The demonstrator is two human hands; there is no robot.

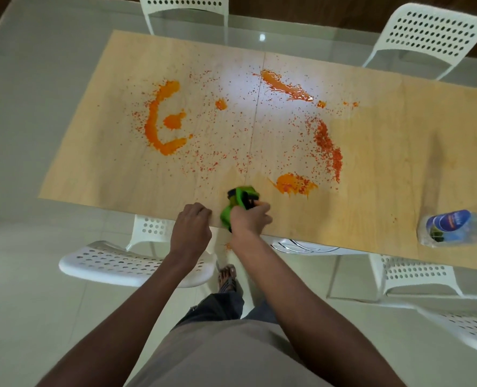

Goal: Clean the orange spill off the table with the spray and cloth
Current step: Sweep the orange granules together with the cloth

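Observation:
Orange spill covers the wooden table (114, 174): a thick C-shaped smear (155, 121) at the left, a wet streak (284, 86) at the far middle, a speckled arc (328, 146) at the right and a blob (294, 184) near the front edge. My right hand (249, 219) grips a green spray bottle (238, 203) with a black nozzle, just left of that blob at the front edge. My left hand (192, 227) rests with curled fingers on the table's front edge, beside the bottle, holding nothing. No cloth shows.
A clear plastic bottle with a blue label (455, 229) lies at the table's right front. White perforated chairs stand around: one at the near left (114, 263), one at the near right (416, 275), two at the far side (427, 37). An orange drip (227, 246) marks the floor.

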